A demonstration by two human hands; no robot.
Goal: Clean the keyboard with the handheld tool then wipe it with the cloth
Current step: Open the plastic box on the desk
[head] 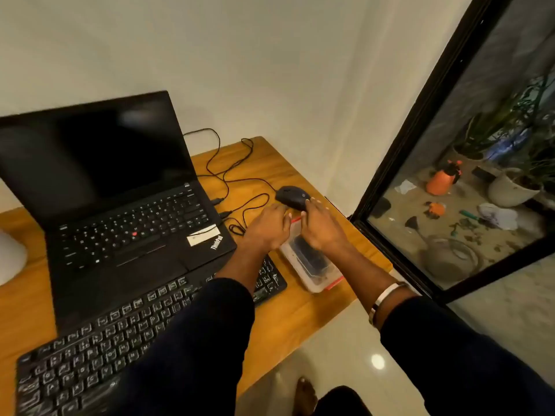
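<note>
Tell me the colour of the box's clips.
Red, on a clear box; the clips show best in the head view.

Dark navy long sleeves on both arms, pushed up so the forearms are bare. Left hand (pixel 267 228) bare, no rings seen. Right hand (pixel 322 228) bare; light-coloured wristband (pixel 383 298) with a metallic edge sits just above the right cuff. Dark trousers and one bare foot (pixel 306 396) at frame bottom.

Only readable brand: "ThinkPad" printed in white on the laptop (pixel 126 235) palm rest, lower right corner. White letters and symbols on the keyboard (pixel 120 334) keys, mostly too blurry. Sticker (pixel 203 235) beside the logo unreadable.
</note>
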